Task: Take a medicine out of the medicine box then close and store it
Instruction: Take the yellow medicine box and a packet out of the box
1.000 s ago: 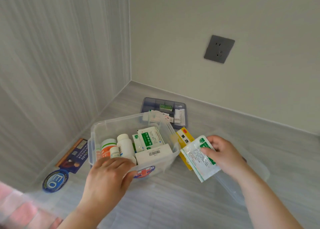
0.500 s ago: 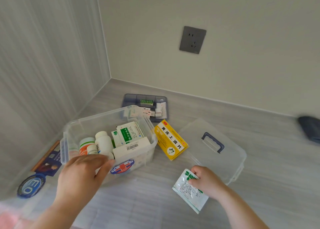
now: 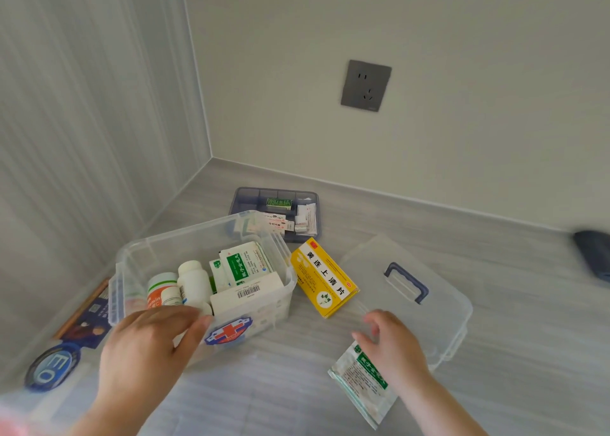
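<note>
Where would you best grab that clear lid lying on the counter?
By the blue handle on top of the lid, from above: the lid lies flat with the handle facing up and its loop standing proud. The right hand is nearest.

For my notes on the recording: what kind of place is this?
Probably a room in a home, at a corner of a grey surface: plain walls, a wall socket, and a household medicine box being sorted.

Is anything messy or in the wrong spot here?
Nothing is spilled or broken. The medicine box stands open, its lid lying beside it on the floor. A yellow medicine carton, a sachet and the divider tray sit outside it.
</note>
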The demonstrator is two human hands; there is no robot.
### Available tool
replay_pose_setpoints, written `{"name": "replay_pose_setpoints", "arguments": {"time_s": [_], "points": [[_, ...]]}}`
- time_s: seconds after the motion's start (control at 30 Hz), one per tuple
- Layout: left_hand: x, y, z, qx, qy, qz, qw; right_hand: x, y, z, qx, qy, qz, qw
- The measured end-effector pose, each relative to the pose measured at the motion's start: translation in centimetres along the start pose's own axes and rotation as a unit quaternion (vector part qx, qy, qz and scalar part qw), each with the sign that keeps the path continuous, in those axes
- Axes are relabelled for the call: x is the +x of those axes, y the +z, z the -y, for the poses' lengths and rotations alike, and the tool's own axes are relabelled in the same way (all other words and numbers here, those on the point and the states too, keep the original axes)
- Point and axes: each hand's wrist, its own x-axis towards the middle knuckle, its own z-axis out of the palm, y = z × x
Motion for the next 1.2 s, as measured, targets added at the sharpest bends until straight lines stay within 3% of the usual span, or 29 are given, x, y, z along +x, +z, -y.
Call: {"name": "replay_pose_setpoints", "arguments": {"time_s": [0.13,0.47,0.63,0.87,1.1,1.2], "points": [[-0.1,0.4,0.2,0.036,0.039,-0.019,0.998,2.1,-0.3,1.3,0.084,0.016,-0.086,0.993],[2.3,1.9,1.1,0.051,0.053,-0.039,0.997,6.2,1.4,4.2,0.052,0.09,-0.026,0.994],[2.4,2.2,1.5,0.042,0.042,-0.03,0.998,6.2,1.9,4.6,0.048,0.084,-0.051,0.994],[2.3,1.8,1.1,0.034,0.039,-0.028,0.998,6.5,2.6,5.3,-0.061,0.092,-0.005,0.994],[2.2,1.6,1.2,0.029,0.036,-0.001,0.999,5.3,5.1,6.5,-0.045,0.017,-0.067,0.997],[2.1,1.4,1.3,0.024,0.041,0.01,0.999,4.7,6.2,6.4,-0.059,0.045,-0.051,0.996]]}}
